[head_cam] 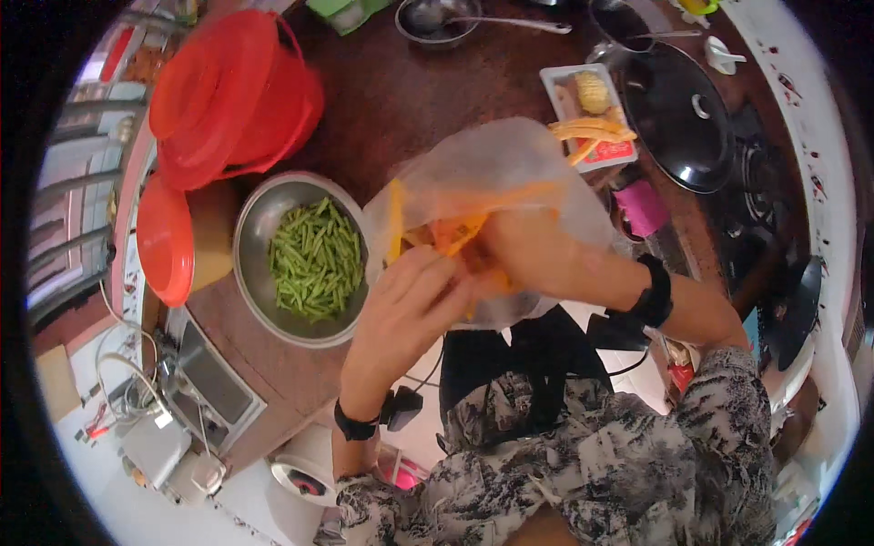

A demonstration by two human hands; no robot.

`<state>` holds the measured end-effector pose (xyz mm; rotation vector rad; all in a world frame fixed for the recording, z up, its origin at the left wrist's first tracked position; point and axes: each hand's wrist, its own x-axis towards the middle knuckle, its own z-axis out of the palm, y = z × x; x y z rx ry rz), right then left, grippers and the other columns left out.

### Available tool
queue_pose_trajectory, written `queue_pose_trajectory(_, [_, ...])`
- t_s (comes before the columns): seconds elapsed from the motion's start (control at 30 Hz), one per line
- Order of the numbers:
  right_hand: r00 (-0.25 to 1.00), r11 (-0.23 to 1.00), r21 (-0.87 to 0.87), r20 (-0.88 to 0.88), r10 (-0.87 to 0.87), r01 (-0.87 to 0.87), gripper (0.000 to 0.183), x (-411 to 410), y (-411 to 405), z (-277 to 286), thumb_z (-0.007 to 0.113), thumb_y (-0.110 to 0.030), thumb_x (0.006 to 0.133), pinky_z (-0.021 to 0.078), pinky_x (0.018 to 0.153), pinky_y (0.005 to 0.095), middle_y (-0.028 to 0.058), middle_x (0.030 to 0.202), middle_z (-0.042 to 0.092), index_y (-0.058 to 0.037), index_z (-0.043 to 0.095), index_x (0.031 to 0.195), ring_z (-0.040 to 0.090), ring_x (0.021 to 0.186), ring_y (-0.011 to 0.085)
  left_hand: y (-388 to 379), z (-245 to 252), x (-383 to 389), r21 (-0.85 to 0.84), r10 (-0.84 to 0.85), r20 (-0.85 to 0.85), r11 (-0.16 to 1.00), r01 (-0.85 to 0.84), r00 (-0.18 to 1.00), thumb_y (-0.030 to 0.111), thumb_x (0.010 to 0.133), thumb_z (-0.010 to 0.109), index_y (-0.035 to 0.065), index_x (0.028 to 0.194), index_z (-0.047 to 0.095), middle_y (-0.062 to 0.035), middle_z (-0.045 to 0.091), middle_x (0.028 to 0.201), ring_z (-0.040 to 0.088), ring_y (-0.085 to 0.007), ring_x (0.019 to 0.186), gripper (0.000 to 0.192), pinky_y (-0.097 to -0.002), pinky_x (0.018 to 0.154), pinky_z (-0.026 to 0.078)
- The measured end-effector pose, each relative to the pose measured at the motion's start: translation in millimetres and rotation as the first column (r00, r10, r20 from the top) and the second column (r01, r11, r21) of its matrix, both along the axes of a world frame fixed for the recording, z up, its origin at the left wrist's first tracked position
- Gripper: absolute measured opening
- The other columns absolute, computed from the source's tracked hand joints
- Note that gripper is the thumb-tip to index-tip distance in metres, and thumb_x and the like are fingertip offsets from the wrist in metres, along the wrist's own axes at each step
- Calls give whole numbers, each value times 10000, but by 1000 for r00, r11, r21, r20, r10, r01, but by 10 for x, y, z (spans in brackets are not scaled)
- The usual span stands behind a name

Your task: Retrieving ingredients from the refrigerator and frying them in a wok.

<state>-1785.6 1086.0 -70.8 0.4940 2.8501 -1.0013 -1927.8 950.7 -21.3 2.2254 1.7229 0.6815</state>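
Note:
A translucent white plastic bag (491,157) is spread at the counter's front edge, its mouth turned towards me. Orange-yellow plastic packaging (464,228) shows inside the mouth. My left hand (416,300) grips the near left part of the bag's opening with bent fingers. Blurred by motion, my right hand (529,249) reaches into the bag from the right, and its fingers are hidden among the orange plastic. Immediately left of the bag stands a steel bowl (256,307) with cut green beans (317,263) in it.
Red plastic buckets (287,116) stand at the back left beside an orange-rimmed container (164,239). A sink (218,375) is at the left. Behind the bag on the right lies a white tray (556,89) holding food, beside a black lidded wok (676,116). A ladle (512,25) rests in a metal bowl (427,34).

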Motion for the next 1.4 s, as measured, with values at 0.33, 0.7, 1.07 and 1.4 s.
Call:
queue_pose_trajectory(0.33, [911,944,-4,-259,-320,331,148,557,350,976,617,-124,771,460,599,328,132,776,608,10,604,833,605,696,264,154,78,40,24,63,-5,998,-63,998,26,590,599,39,911,575,-86,534,958,536,-289,936,323,-388,805,452])
queue_pose_trajectory(0.7, [677,705,-171,-198,-709,688,171,1180,987,897,608,-102,816,447,594,236,93,727,626,28,622,926,568,644,108,213,156,42,-12,31,-45,999,-32,999,42,581,610,37,926,590,-101,540,986,535,-301,949,345,-395,807,452])
queue_pose_trajectory(1.07, [738,758,-168,-172,-653,631,278,1129,1778,-357,587,-263,814,470,669,321,142,787,637,-12,646,918,616,728,271,110,114,14,-79,36,-59,996,-41,998,30,522,660,45,956,592,-108,538,1027,524,-327,988,439,-414,832,447])
queue_pose_trajectory(1.4, [730,738,-187,-121,-672,649,346,1035,1273,107,622,-318,803,464,698,312,115,904,618,-65,618,1039,603,799,235,433,36,163,-102,80,-61,991,-86,995,51,642,586,63,988,583,-98,529,1038,511,-296,1039,346,-382,864,430])
